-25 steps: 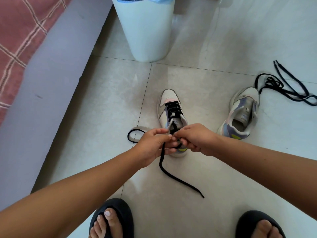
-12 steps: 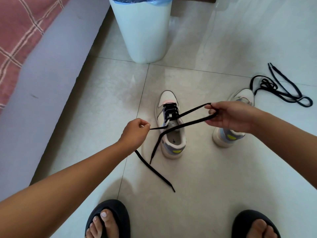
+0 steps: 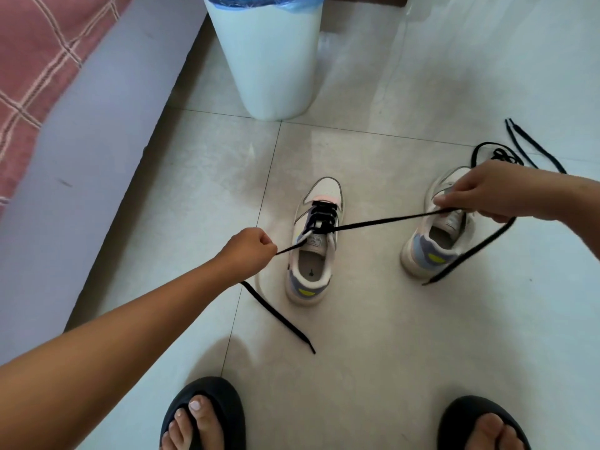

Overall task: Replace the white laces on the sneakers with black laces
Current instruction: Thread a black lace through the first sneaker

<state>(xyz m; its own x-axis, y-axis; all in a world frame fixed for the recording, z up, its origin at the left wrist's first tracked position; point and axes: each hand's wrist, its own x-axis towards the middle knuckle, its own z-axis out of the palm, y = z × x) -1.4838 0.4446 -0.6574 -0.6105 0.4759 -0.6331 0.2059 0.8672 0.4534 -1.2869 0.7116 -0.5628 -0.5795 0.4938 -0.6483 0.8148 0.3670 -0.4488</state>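
A white sneaker point(image 3: 313, 274) stands on the tiled floor, toe pointing away, with a black lace point(image 3: 386, 220) threaded through its front eyelets. My left hand point(image 3: 248, 251) is closed on the lace's left strand just left of the shoe; the free end trails on the floor below it. My right hand point(image 3: 480, 193) pinches the right strand, stretched taut far to the right, and its tail hangs down. A second sneaker point(image 3: 435, 241) without a lace sits under my right hand. Another black lace point(image 3: 526, 147) lies in a heap beyond it.
A white bin point(image 3: 269, 56) with a blue liner stands behind the shoes. A grey bed edge point(image 3: 81, 151) with a pink checked cover runs along the left. My feet in black slippers point(image 3: 207, 414) are at the bottom.
Both hands moved apart from the shoe's tongue, pulling the two lace strands sideways until taut. The right hand travelled far right, over the second sneaker.
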